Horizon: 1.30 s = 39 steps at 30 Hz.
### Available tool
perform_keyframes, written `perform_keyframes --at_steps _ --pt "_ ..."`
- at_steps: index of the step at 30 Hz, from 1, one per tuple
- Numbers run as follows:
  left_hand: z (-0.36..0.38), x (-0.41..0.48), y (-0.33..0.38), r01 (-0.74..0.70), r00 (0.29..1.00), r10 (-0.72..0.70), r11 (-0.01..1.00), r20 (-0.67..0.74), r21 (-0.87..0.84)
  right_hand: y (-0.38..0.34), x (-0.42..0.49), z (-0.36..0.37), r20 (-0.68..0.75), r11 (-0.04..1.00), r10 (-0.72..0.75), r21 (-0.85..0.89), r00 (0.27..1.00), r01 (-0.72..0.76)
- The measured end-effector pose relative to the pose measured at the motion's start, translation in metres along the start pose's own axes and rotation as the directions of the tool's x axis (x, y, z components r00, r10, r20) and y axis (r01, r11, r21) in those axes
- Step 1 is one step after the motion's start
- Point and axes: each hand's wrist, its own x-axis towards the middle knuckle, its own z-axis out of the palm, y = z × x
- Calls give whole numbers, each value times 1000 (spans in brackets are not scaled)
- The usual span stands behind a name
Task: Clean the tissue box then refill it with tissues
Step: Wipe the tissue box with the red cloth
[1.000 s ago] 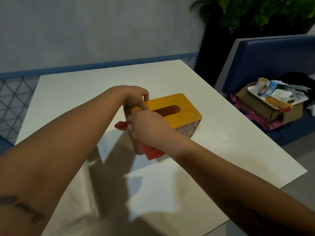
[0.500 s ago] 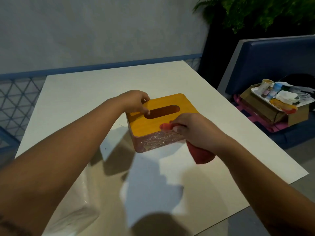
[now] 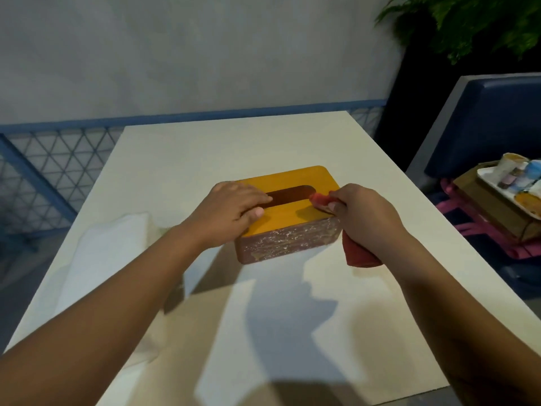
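A tissue box with an orange wooden lid and a speckled reddish side stands in the middle of the white table. Its long slot shows dark inside. My left hand lies on the lid's left end, fingers reaching to the slot and thumb on the top. My right hand grips a red cloth and holds its bunched end against the lid's right edge; the rest of the cloth hangs down beside the box.
A clear plastic pack of white tissues lies on the table to the left of the box. On the right stands a blue seat with a cardboard box carrying a tray of cups and bottles. A plant is at the top right.
My right hand has carried the red cloth from the box's near left corner along to the lid's right edge. My left hand has shifted onto the lid by the slot.
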Motion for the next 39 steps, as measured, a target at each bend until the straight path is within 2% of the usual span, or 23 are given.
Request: perform_keyframes --at_steps 3,6,9,11,14,20,23,29,31,34,39 --pt "15 -4 -2 3 1000 -4 1000 -24 -20 12 12 5 -24 999 -43 19 999 44" --pt "22 2 13 149 987 -154 985 -46 -90 21 19 15 -89 995 -48 88 995 56" --pt "30 10 26 264 963 -266 962 -37 -66 24 15 35 -243 984 -28 166 970 70" --pt "32 12 27 290 955 -293 955 -52 -58 24 4 51 -341 949 20 302 940 90" --pt "33 11 25 282 956 -284 959 -70 -30 13 -15 68 -402 845 85 514 911 148" --pt "34 11 20 230 966 -233 972 -115 -42 -41 -57 104 -418 757 -155 532 895 379" --pt "34 12 19 239 963 -245 969 -116 -61 -43 -58 106 -430 725 -92 590 898 356" --pt "35 11 19 247 964 -250 968 -92 -47 4 -31 83 -479 732 200 652 854 195" --pt "35 11 18 238 966 -242 970 -91 -52 4 -32 84 -483 753 167 625 860 205" --pt "33 12 19 233 968 -236 972 -92 -40 -13 -43 93 -482 782 41 561 875 272" --pt "34 12 17 218 973 -217 976 -76 5 -37 -57 100 -440 725 3 619 898 301"
